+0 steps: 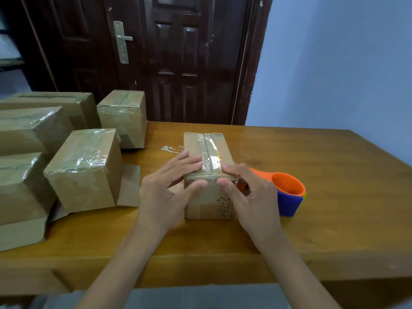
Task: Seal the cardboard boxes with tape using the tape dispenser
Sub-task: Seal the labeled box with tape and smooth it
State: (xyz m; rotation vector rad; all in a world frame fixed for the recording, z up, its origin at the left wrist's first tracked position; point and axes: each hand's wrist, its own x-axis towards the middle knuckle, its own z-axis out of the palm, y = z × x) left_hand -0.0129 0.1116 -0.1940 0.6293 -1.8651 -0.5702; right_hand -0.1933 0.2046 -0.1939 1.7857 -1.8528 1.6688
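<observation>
Box in hand (208, 175): small cardboard carton, upright near the middle of the wooden table (312, 197), long side running away from the viewer.
Tape on it (208, 150): clear strip along the top seam, folded over the near edge.
Left hand (171, 186): fingers straight and spread, tips flat on the top near the seam, thumb on the near face; pressing, not clamped.
Right hand (247, 188): fingers loosely bent, tips and thumb on the near right corner of the top edge, smoothing the tape end down; nothing held inside the hand.
Tape dispenser (287, 192): orange and blue, on the table just right of the box, partly behind the right hand, untouched.
Sealed boxes (87, 166): at least 5 taped cartons grouped at the left, apart from the box in hand.
Handling, judged: probably light and fairly stiff at the edges, softer mid-panel; glossy tape likely slick under fingertips.
Where to hold, judged: both side walls near the corners, not the taped seam.
Step, judged: rubbing the tape end flat.
Background: dark door (178, 59), blue wall.
</observation>
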